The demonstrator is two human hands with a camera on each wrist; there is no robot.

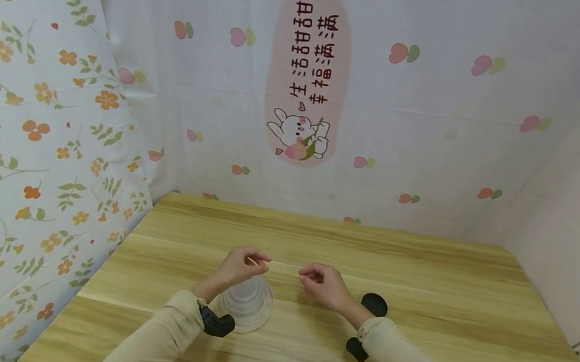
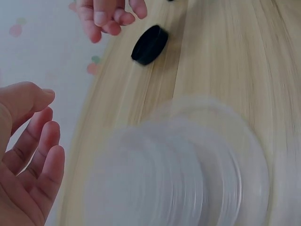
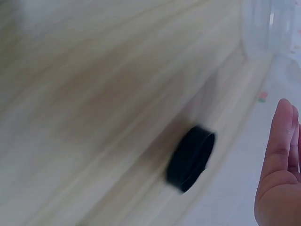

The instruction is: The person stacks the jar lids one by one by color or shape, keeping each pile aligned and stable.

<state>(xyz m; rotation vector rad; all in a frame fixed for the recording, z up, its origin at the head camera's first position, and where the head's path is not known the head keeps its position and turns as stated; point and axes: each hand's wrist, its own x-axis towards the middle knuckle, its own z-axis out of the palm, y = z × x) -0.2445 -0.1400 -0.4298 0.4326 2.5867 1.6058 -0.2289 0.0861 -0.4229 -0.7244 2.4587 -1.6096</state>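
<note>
Both hands hover over the wooden table with loosely bent fingers, and nothing shows in either one. My left hand [image 1: 243, 265] is above a translucent, round, stepped plastic piece [image 1: 245, 301] with a wide, flat clear rim. In the left wrist view this plastic piece [image 2: 160, 179] is blurred and stands apart from the left hand [image 2: 33, 150]. My right hand [image 1: 324, 285] is a short way to the right, fingertips facing the left hand. A shallow round black cap-like piece [image 1: 374, 304] lies beside the right wrist; the right wrist view shows its raised rim [image 3: 191, 157].
The wooden table [image 1: 447, 290] ends at a white cloth backdrop [image 1: 415, 124] printed with hearts and a rabbit. Flower-print cloth [image 1: 35, 170] hangs along the left side. A black wrist device [image 1: 216, 322] sits on the left forearm.
</note>
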